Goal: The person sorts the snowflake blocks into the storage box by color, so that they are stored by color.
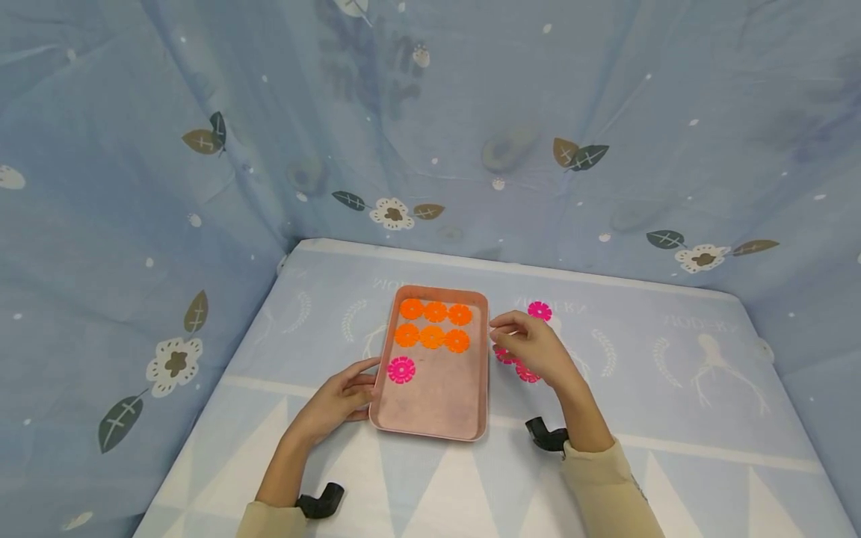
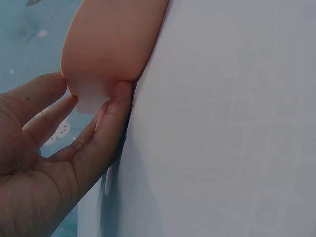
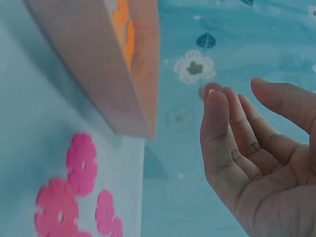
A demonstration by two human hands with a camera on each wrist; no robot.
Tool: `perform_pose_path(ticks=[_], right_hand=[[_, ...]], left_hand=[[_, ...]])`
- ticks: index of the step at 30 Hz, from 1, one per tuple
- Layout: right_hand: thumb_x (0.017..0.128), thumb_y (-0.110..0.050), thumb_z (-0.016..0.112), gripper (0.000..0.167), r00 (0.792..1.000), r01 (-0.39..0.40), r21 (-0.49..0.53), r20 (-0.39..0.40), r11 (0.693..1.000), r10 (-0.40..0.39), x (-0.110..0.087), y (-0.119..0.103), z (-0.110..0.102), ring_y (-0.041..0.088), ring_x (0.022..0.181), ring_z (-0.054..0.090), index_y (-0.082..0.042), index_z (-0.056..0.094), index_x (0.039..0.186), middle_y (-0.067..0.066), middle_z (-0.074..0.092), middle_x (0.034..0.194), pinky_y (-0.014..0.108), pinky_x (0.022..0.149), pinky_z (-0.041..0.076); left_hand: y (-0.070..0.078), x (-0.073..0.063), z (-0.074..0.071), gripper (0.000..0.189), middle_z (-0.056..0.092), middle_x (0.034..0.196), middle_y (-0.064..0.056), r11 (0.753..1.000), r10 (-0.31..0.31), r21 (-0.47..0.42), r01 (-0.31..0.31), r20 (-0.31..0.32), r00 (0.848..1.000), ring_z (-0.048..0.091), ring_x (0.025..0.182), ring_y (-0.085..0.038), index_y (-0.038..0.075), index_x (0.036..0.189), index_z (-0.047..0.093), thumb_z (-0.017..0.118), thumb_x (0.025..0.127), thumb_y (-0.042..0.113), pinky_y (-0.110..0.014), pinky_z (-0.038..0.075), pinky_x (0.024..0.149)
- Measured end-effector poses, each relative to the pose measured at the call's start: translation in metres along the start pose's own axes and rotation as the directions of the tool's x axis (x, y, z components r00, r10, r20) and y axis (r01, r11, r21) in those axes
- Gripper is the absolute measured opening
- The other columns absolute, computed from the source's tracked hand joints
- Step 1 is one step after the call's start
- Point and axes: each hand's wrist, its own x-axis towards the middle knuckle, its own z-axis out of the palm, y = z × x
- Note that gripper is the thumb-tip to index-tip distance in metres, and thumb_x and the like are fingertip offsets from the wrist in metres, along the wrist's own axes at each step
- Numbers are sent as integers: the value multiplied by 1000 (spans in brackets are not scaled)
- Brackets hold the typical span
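A pink rectangular tray (image 1: 430, 418) lies on the table. Several orange snowflake-shaped plastic discs (image 1: 432, 338) sit in it in two rows, and one pink disc (image 1: 401, 370) lies below them by the left wall. My left hand (image 1: 344, 396) touches the tray's left side with its fingertips; the left wrist view shows these fingers fairly straight against the outer wall. Just beyond the right rim, my right hand (image 1: 534, 347) hovers with nothing in its loosely bent fingers, thumb apart from them in the right wrist view. Beneath and beside it lie pink discs (image 3: 81, 165), partly hidden in the head view.
Another pink disc (image 1: 539, 311) lies farther back on the patterned cloth-covered table (image 1: 646, 359). Blue floral curtains (image 1: 498, 112) stand behind and at both sides. Black wrist pieces (image 1: 321, 501) are at both wrists.
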Motion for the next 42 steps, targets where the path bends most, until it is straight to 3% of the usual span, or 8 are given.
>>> perform_pose_path(ticks=[8,11,19,28,34,42], right_hand=[[98,-20,67,32,1000,-3,19,-28,1000,3,-12,22,-21,40,97,66,1,64,122,18,66,109,53,84,56],[98,-19,68,35,999,-9,24,-39,1000,10,-15,30,-30,43,97,65,3,62,125,18,66,109,51,84,56],[99,-19,66,36,993,-64,-37,-102,997,60,-25,51,-51,37,96,64,2,61,127,17,66,109,42,81,57],[100,-16,62,36,987,-124,-53,-109,991,117,-24,70,-67,39,97,62,6,59,128,21,64,111,36,79,57],[99,-13,64,34,984,-152,-128,-117,980,137,-22,83,-70,34,94,61,5,60,126,19,61,109,34,76,55],[91,-13,73,43,982,-186,-259,-69,948,174,-15,97,-68,30,96,53,1,60,129,20,57,113,38,76,46]], left_hand=[[-3,1,0,58,53,134,-23,1000,-5,0,5,-2,1000,61,112,-35,14,153,42,64,99,9,-43,57,83],[-3,2,0,58,53,134,-23,1000,-3,-2,3,-2,1000,61,112,-35,14,153,42,64,99,9,-43,57,83],[-2,2,0,58,52,134,-24,1000,9,-14,-8,15,1000,60,112,-35,13,153,41,63,100,8,-43,57,83],[0,3,-1,57,52,133,-23,1000,10,-12,-9,15,1000,59,113,-36,14,153,41,62,100,8,-43,57,83],[0,3,-1,57,51,134,-24,1000,8,-20,-7,17,1000,59,114,-36,14,153,41,61,100,7,-43,57,83],[1,1,-2,58,51,135,-25,1000,10,-19,-9,19,1000,60,114,-37,13,154,39,60,101,6,-43,57,83]])
